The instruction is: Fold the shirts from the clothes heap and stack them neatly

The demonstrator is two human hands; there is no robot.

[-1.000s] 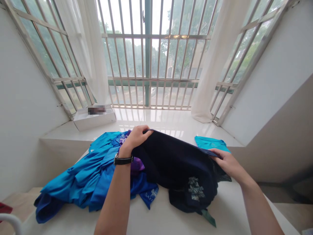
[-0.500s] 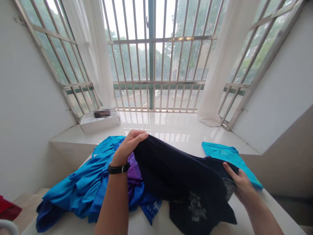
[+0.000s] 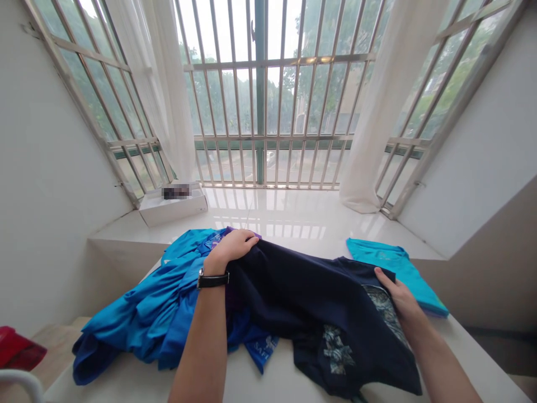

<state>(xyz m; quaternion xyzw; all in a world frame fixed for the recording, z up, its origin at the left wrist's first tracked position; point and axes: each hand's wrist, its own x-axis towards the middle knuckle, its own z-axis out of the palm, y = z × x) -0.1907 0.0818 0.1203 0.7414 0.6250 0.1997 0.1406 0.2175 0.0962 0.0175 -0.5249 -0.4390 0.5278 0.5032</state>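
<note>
A dark navy T-shirt (image 3: 302, 291) with grey printed patches stretches between my two hands, its lower part hanging onto the white table. My left hand (image 3: 232, 246), a black-strapped watch at the wrist, pinches the shirt's far left corner. At the other end, my right hand (image 3: 400, 299) grips the cloth with the thumb on top; its other fingers are mostly hidden. A heap of blue clothes (image 3: 142, 313) lies to the left, with some purple cloth (image 3: 229, 229) behind my left hand. Beyond my right hand rests a folded turquoise shirt (image 3: 386, 260).
A white box (image 3: 174, 208) with a blurred item on top stands on the glossy windowsill (image 3: 277, 215). Barred windows and white curtains (image 3: 364, 190) rise behind it. Something red (image 3: 19, 347) and a curved white rail (image 3: 23, 380) show at the lower left.
My left hand has moved slightly right and down, and the navy shirt hangs lower. My right hand has turned its end, so more of the grey print shows.
</note>
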